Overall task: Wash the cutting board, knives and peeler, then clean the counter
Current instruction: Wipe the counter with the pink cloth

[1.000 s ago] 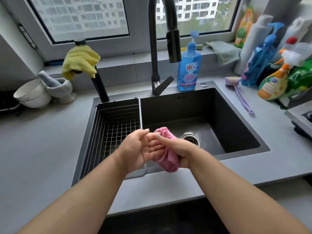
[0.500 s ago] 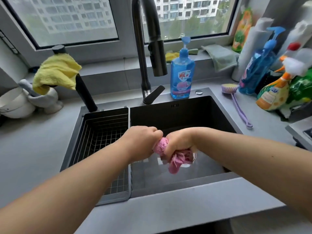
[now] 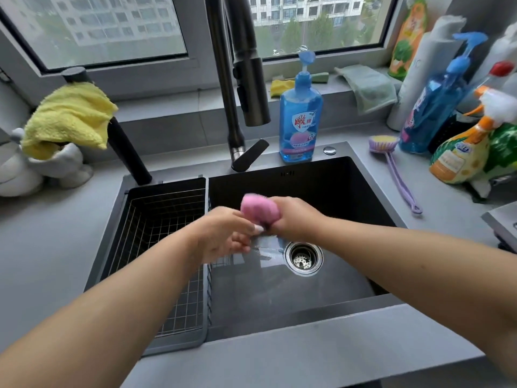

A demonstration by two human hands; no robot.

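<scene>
Over the dark sink (image 3: 349,189), my right hand (image 3: 293,219) grips a balled-up pink cloth (image 3: 258,207); the cloth bulges out of the top of the fist. My left hand (image 3: 223,233) sits just to the left of it and slightly lower, blurred, with its fingers loosely curled, their tips by the right fist; I cannot tell if they hold the cloth's lower end. The grey counter (image 3: 50,247) surrounds the sink. No cutting board, knife or peeler is in view.
A wire drain basket (image 3: 156,233) fills the sink's left part; the drain (image 3: 303,256) lies right of my hands. The black faucet (image 3: 237,79) rises behind, with a blue soap bottle (image 3: 300,116), a purple brush (image 3: 391,163), spray bottles (image 3: 461,152) and a yellow cloth (image 3: 70,116) around.
Both hands wrung the pink cloth together, then rose and moved farther over the sink. The left hand has loosened and dropped slightly; the cloth is now bunched in the right fist.
</scene>
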